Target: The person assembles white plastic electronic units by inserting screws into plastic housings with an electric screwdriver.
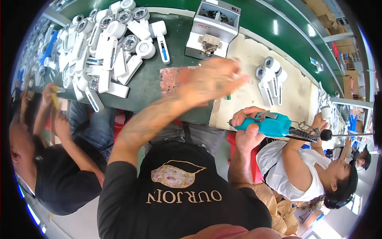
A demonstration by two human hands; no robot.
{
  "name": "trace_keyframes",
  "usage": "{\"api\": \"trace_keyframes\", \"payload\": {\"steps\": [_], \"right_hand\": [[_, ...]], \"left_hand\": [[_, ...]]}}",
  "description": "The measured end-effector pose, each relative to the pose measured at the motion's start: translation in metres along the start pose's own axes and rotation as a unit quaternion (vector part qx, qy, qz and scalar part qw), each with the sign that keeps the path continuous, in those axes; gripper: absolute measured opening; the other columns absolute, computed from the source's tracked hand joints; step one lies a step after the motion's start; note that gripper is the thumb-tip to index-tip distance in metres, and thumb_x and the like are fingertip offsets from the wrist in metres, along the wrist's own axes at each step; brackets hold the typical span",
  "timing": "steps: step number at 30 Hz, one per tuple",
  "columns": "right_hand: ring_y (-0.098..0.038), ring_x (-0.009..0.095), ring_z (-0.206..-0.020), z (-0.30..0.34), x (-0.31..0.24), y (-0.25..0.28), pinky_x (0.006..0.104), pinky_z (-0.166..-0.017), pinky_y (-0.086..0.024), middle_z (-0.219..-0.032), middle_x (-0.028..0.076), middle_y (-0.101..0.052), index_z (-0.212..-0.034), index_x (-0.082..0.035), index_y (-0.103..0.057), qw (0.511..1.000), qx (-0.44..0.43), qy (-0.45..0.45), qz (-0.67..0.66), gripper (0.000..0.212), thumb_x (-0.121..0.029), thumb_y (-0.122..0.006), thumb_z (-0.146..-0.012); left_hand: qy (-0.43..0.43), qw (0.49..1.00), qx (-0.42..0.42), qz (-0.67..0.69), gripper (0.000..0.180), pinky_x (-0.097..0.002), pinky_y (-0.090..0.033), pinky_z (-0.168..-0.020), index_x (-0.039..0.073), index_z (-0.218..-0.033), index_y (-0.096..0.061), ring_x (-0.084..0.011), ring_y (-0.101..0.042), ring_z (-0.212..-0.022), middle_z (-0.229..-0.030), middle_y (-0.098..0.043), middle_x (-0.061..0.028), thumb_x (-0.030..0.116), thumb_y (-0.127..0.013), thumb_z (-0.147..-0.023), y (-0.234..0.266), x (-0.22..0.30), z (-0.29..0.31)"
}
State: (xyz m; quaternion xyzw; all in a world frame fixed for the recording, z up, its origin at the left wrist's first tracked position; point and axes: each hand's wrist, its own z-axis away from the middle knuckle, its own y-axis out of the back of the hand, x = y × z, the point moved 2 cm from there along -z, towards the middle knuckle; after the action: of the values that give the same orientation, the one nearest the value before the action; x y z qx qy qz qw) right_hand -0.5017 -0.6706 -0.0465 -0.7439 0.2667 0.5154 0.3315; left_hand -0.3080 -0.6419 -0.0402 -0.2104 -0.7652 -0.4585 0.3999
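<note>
My right hand is wrapped round a teal electric screwdriver. Its bit end points left, and a coiled cord with a metal wire loop trails from its back end. My left hand, smeared by motion, reaches across in front of a grey box-shaped machine, probably a screw feeder. Its fingers are too blurred to show whether they hold anything. Under the left wrist lies a worn red mat. Several white handled units with round heads stand together on the pale board to the right.
Many similar white units are heaped on the dark green bench at the left. A green wall rises behind. One co-worker sits close on my left, another on my right, holding a white unit.
</note>
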Motion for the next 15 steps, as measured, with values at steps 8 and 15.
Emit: {"api": "trace_keyframes", "payload": {"steps": [8,15], "right_hand": [[-0.053,0.018,-0.057,0.021,-0.017,0.019,0.0301,-0.050,-0.045,-0.068,0.008,-0.052,-0.107,0.004,-0.052,0.996,0.055,0.029,0.068,0.075,-0.064,-0.073,-0.085],[-0.058,0.015,-0.062,0.008,-0.009,0.032,0.0278,-0.057,-0.045,-0.072,0.006,-0.061,-0.110,0.006,-0.060,0.994,0.084,0.009,0.072,0.081,-0.067,-0.078,-0.079]], "left_hand": [[-0.083,0.970,-0.189,-0.130,0.063,-0.0477,-0.046,-0.094,0.011,-0.137,-0.054,-0.0351,-0.061,-0.113,-0.123,-0.064,-0.0160,0.058,-0.052,-0.096,-0.165,0.006,-0.048],[-0.078,0.984,-0.096,-0.131,0.057,-0.0500,-0.045,-0.101,0.013,-0.142,-0.055,-0.0352,-0.056,-0.116,-0.124,-0.066,-0.0158,0.050,-0.052,-0.099,-0.088,0.003,-0.015]]}}
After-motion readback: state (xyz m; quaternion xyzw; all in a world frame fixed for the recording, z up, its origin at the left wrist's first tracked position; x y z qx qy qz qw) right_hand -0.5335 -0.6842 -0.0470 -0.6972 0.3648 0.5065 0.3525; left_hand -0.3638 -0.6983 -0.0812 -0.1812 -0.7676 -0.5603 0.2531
